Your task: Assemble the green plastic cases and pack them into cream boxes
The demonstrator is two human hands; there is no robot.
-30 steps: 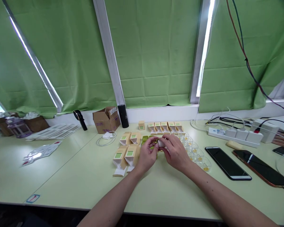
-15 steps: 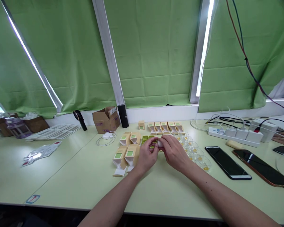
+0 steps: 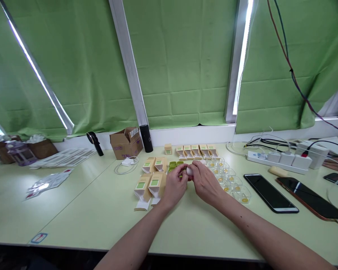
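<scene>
Both hands are meeting above the middle of the table [image 3: 101,213]. The left hand [image 3: 174,186] and the right hand [image 3: 205,182] are pinching a small white piece [image 3: 189,171] between their fingertips, so both are closed on it. The piece is sitting between the two hands, a little above the table surface. I cannot tell exactly what it is.

Just behind the hands, some green cases [image 3: 173,165] are lying on the table. Tan boxes [image 3: 149,183] with green labels are standing just beside the left hand. Clear cups [image 3: 231,182] with something yellow inside are lying in a row near the right hand. Further right, two phones [image 3: 270,193] are lying flat, and a power strip [image 3: 278,159] is lying behind them. A cardboard box [image 3: 126,142] is standing near the window.
</scene>
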